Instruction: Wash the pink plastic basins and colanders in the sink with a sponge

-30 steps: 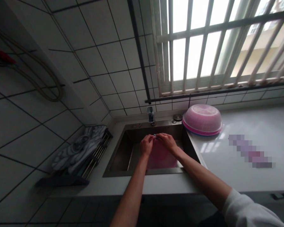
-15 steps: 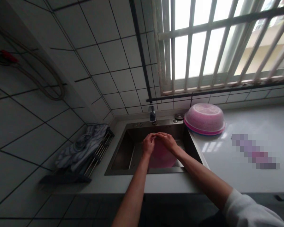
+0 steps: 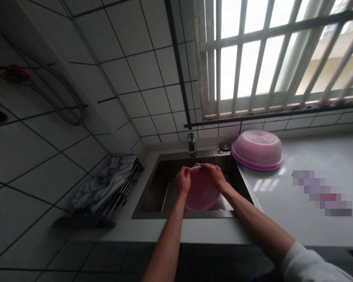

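Note:
A pink plastic basin [image 3: 202,192] stands tilted inside the steel sink [image 3: 153,214], its round opening facing me. My left hand [image 3: 183,181] is closed on the upper left of the rim. At the top right of that rim, the fingers of my right hand [image 3: 214,175] are bent over the edge. Just by those fingertips a small grey-green thing [image 3: 197,164] shows, perhaps a cloth or sponge; most of it is hidden. Behind both hands rises the chrome faucet [image 3: 191,143].
Right of the sink, a pink basin with a colander upside down [image 3: 257,149] rests on the white counter [image 3: 270,211]. A striped cloth [image 3: 104,182] lies over a dark rack [image 3: 125,192] at left. A drain strainer [image 3: 224,146] is behind the sink.
My hands have moved apart along the rim, the right one rightward. More of the pink basin's inside shows, and the grey-green thing has come into view. The camera view has shifted slightly.

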Demonstrator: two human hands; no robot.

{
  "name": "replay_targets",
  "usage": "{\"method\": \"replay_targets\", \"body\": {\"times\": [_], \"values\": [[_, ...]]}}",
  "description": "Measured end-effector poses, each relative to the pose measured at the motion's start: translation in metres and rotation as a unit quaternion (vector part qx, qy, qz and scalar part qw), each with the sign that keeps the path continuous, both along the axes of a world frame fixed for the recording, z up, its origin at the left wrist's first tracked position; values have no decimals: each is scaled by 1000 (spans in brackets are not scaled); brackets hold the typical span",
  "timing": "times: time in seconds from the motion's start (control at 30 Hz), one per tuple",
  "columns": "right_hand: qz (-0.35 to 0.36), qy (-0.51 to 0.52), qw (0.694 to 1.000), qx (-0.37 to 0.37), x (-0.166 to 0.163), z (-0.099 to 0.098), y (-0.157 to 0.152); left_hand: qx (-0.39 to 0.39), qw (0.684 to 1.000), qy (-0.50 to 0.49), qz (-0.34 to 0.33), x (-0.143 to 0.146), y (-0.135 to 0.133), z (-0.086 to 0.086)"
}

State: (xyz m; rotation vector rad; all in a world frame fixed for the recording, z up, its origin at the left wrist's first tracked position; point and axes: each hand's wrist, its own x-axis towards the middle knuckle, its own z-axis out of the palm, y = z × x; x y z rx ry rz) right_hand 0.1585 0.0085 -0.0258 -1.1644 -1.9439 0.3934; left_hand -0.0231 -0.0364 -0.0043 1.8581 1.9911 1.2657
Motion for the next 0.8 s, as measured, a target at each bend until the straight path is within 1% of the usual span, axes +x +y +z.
{"method": "replay_targets", "body": {"times": [0.07, 0.1, 0.17, 0.23, 0.3, 0.33, 0.37, 0.47, 0.5, 0.53, 0.6, 0.67, 0.73, 0.77, 0.8], "values": [[-41, 7, 999, -14, 11, -1, 3, 10, 999, -9, 33, -3, 1, 1], [-49, 5, 999, -13, 13, -3, 3, 13, 999, -11, 33, -3, 1, 1], [-32, -12, 999, 3, 10, -5, -1, 9, 1000, -6, -6, 1, 2, 0], [11, -35, 999, 30, -1, -7, -5, 1, 998, 4, -66, 7, 1, -1], [53, -52, 996, 51, -11, -7, -7, 0, 995, 9, -98, 11, 1, -2], [58, -51, 996, 54, -14, -6, -7, 4, 996, 9, -94, 11, 0, -1], [50, -42, 997, 52, -13, -5, -5, 11, 997, 8, -73, 10, 0, -1], [-20, -9, 1000, 14, 3, -2, 3, 41, 999, -11, 17, 1, 1, 1], [-45, -5, 999, -2, 9, -2, 4, 49, 998, -22, 38, -1, 2, 1], [-63, -7, 998, -14, 15, -2, 5, 52, 997, -31, 47, -3, 2, 1], [-72, -18, 997, -20, 17, -3, 4, 42, 998, -31, 33, -1, 2, 1], [-42, -33, 999, 1, 10, -5, -1, 19, 1000, -6, -9, 4, 2, 1], [10, -48, 998, 33, -3, -5, -6, 2, 998, 17, -55, 9, 0, 1], [31, -54, 997, 45, -8, -5, -6, -2, 997, 22, -69, 11, -1, 2], [41, -54, 996, 51, -10, -4, -6, -3, 997, 22, -67, 11, -2, 2]]}}
